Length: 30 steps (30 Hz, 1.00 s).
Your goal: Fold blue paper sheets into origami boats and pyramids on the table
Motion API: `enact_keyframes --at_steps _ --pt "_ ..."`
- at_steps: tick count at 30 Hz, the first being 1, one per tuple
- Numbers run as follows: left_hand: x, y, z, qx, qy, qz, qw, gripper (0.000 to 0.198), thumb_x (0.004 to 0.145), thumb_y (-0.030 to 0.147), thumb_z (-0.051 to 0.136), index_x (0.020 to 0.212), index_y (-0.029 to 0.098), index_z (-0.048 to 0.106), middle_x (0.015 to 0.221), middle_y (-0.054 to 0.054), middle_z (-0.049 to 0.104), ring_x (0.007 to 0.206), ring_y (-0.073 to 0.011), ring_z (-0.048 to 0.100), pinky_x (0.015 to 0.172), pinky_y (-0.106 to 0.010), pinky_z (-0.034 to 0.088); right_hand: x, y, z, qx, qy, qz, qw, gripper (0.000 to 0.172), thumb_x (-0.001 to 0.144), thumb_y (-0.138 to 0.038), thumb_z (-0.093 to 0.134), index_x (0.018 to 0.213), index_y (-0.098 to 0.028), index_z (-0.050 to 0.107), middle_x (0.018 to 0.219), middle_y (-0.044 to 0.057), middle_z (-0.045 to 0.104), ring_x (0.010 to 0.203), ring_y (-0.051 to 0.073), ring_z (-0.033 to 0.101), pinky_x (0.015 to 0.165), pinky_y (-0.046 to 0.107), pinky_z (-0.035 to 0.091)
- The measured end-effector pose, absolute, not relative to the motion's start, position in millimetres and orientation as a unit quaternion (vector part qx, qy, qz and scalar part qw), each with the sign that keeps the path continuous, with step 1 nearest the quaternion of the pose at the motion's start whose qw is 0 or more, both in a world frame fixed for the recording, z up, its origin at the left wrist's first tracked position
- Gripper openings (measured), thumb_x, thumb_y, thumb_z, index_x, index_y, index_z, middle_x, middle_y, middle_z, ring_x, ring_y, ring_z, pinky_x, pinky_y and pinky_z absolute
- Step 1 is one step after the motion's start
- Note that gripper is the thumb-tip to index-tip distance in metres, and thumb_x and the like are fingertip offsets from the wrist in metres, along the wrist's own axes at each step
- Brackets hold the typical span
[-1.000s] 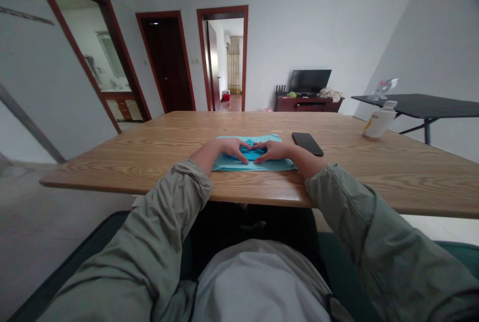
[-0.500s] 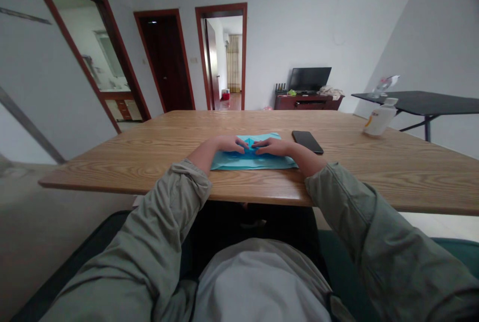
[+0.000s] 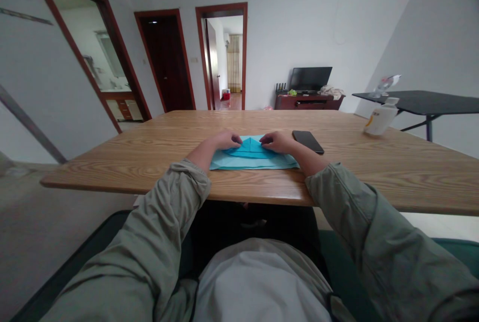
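1. Position: I am holding my left hand (image 3: 224, 140) and my right hand (image 3: 276, 141) at the far edge of the folded sheet of light-blue paper (image 3: 252, 160), with a gap between them over the paper's centre. The paper is lying directly in front of me, mostly on the near side of my fingertips, and close to the near edge of the wood-grain table (image 3: 112, 172).
2. Axis: The paper's long axis is running left to right across my body, roughly parallel to the table's near edge. Neither hand is clearly nearer: the paper's centre is sitting about midway between them, and each hand is over its own half.
3. Fingers: I am keeping the fingers of each hand close together and slightly curled, not spread. Their tips are at or on the paper's far edge. I cannot tell whether either hand is pinching the paper, because the fingers hide the contact.
4. Paper condition: The sheet is lying flat, with a raised triangular fold at its middle, its point facing away from me, and a wide flat band along the near side.
5. Surroundings: A black smartphone (image 3: 307, 142) is lying just beyond my right hand, and a white plastic bottle (image 3: 378, 121) is standing farther right on the table.
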State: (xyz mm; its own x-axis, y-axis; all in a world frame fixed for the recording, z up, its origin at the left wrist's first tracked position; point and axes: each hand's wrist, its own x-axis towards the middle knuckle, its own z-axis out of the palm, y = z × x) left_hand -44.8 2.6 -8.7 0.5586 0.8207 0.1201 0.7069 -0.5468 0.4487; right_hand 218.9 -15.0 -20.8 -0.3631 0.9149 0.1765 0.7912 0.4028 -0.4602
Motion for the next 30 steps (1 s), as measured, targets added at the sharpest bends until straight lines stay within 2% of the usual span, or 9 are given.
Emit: enact_keyframes --at_steps 4,8,11,14,24,30 --pt "-43.5 3.9 -10.5 0.854 0.476 0.157 0.14 0.039 0.073 0.028 0.067 0.11 0.015 0.069 0.104 -0.007 0.07 0.087 -0.018 0.064 0.074 -0.024 0.047 216.3 -20.2 -16.3 -0.538 -0.818 0.106 0.173 0.035 0.078 -0.025 0.067 0.112 -0.019 0.068 0.102 0.004 0.072 0.088 0.017 0.066 0.083 0.025 0.049" --pt "-47.1 2.2 -4.9 0.836 0.53 0.103 0.095 0.054 0.072 0.046 0.068 0.118 0.02 0.064 0.108 -0.006 0.068 0.088 -0.0184 0.063 0.073 -0.024 0.047 215.5 -23.0 -13.0 -0.526 -0.833 0.087 0.147 0.034 0.08 -0.029 0.064 0.113 -0.019 0.068 0.103 0.005 0.072 0.088 0.018 0.066 0.08 0.024 0.049" --pt "-50.8 -0.2 1.0 0.838 0.532 0.067 0.098 0.072 0.063 0.063 0.07 0.123 0.024 0.061 0.12 -0.007 0.063 0.1 -0.0212 0.061 0.08 -0.025 0.047 215.9 -23.6 -12.7 -0.52 -0.836 0.09 0.149 0.034 0.082 -0.033 0.063 0.112 -0.018 0.068 0.102 0.005 0.072 0.087 0.018 0.066 0.079 0.024 0.049" --pt "-52.5 -1.9 4.3 0.845 0.524 0.03 0.099 0.081 0.056 0.068 0.071 0.125 0.027 0.059 0.126 -0.006 0.06 0.109 -0.024 0.058 0.085 -0.026 0.045 215.7 -25.1 -12.4 -0.519 -0.835 0.093 0.154 0.035 0.082 -0.035 0.063 0.112 -0.018 0.068 0.101 0.005 0.072 0.087 0.018 0.065 0.078 0.024 0.049" --pt "-52.1 1.8 -2.5 0.827 0.551 0.08 0.077 0.067 0.064 0.059 0.071 0.119 0.023 0.06 0.118 -0.007 0.064 0.099 -0.0218 0.061 0.078 -0.025 0.047 220.2 -15.9 -17.4 -0.577 -0.792 0.034 0.197 0.038 0.077 -0.029 0.065 0.115 -0.022 0.066 0.113 0.005 0.068 0.095 0.02 0.063 0.083 0.026 0.046" --pt "-54.9 1.8 -2.8 0.826 0.546 0.112 0.086 0.054 0.068 0.047 0.072 0.115 0.02 0.062 0.111 -0.006 0.066 0.093 -0.0197 0.063 0.072 -0.024 0.046 223.3 -14.7 -17.5 -0.63 -0.737 0.027 0.244 0.052 0.075 -0.021 0.063 0.126 -0.021 0.055 0.107 0.004 0.069 0.088 0.018 0.063 0.076 0.026 0.046"
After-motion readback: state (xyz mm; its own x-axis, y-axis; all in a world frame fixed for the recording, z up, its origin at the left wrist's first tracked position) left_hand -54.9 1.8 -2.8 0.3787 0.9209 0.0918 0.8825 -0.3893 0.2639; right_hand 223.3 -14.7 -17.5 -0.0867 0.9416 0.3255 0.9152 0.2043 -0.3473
